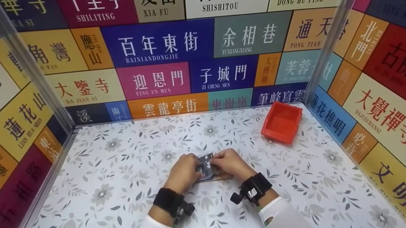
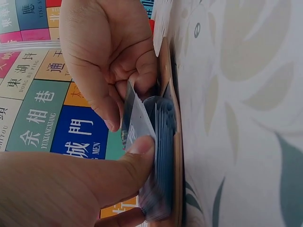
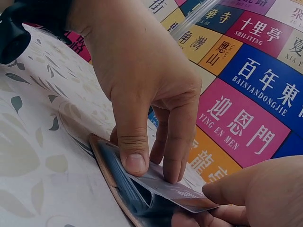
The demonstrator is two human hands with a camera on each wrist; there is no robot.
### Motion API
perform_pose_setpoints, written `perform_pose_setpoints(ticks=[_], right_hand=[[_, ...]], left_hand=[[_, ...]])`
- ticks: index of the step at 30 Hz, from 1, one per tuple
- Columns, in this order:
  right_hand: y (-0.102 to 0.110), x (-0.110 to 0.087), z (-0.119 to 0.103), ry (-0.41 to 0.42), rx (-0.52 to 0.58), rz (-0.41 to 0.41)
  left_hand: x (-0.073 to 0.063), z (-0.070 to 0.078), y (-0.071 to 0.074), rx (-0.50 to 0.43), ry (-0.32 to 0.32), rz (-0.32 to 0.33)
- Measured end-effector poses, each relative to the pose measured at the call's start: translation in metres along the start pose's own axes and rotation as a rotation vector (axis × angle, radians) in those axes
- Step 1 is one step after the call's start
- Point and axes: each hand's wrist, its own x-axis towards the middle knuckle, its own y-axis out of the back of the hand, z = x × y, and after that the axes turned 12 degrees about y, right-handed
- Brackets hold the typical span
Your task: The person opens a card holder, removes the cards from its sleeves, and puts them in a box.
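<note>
A brown-covered card holder (image 1: pixel 224 176) lies on the table between my hands, its stack of clear bluish plastic sleeves (image 2: pixel 165 137) seen edge-on in the left wrist view. Over the sleeves sits a dark grey card (image 1: pixel 207 167) with pale "VIP" lettering, tilted up from the stack. My left hand (image 1: pixel 184 171) pinches the card's left side, thumb on its face. From the other side my right hand (image 1: pixel 232 162) pinches the card near its upper right edge. In the right wrist view, the right thumb (image 3: pixel 135 163) lies on the card (image 3: pixel 165 188) beside the sleeve edges. Whether the card is partly inside a sleeve is unclear.
An orange-red plastic bin (image 1: pixel 281 139) stands at the back right of the table. The white tabletop (image 1: pixel 123 211) has a grey leaf and flower print. Panels with colourful place-name signs (image 1: pixel 159 43) enclose the back and both sides.
</note>
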Motion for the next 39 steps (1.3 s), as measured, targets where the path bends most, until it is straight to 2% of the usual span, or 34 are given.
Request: perform_pose_setpoints(ticks=[9, 13, 19, 26, 32, 39], right_hand=[[-0.003, -0.001, -0.001, -0.018, 0.049, 0.035], [-0.001, 0.0, -0.002, -0.025, 0.021, 0.048], [0.006, 0.002, -0.008, -0.003, -0.092, 0.081], [0.024, -0.001, -0.027, 0.031, -0.195, 0.113], [0.044, -0.003, -0.047, 0.03, -0.201, 0.16], [0.065, 0.003, -0.052, 0.098, -0.298, 0.217]], left_hand=[[0.001, 0.001, -0.001, 0.007, 0.002, 0.009], [0.001, 0.001, 0.0, 0.011, 0.009, 0.001], [0.001, 0.0, 0.0, 0.03, -0.002, 0.004], [0.0, 0.001, 0.001, 0.036, -0.008, 0.013], [-0.001, 0.003, 0.002, 0.024, -0.004, 0.026], [-0.001, 0.002, 0.0, 0.05, 0.011, 0.017]])
